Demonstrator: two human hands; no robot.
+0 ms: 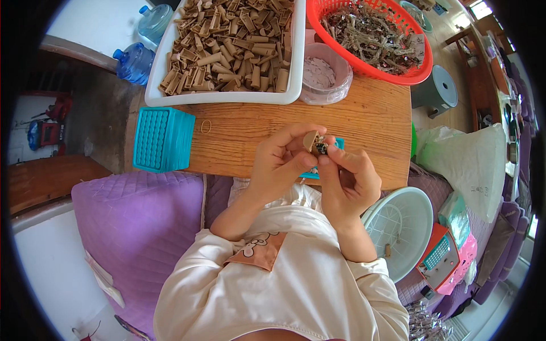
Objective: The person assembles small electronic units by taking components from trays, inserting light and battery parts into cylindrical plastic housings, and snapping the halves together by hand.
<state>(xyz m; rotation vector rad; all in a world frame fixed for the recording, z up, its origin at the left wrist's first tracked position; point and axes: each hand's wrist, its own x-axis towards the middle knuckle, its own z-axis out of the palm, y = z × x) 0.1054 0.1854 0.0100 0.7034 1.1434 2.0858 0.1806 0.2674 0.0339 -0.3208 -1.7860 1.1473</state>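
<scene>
My left hand is closed on a small tan plastic shell, held up above the near part of the wooden table. Fingertips of my right hand pinch a small dark and metallic part right against the shell. Whether that part sits inside the shell or only touches it, I cannot tell. Beneath both hands lies a teal tray, mostly hidden by them, with bits of small pieces showing at its near edge.
A white bin full of tan shells stands at the back. Beside it are a tub of pale material and a red basket of metallic strips. Stacked teal trays stand left; a pale basin sits at right.
</scene>
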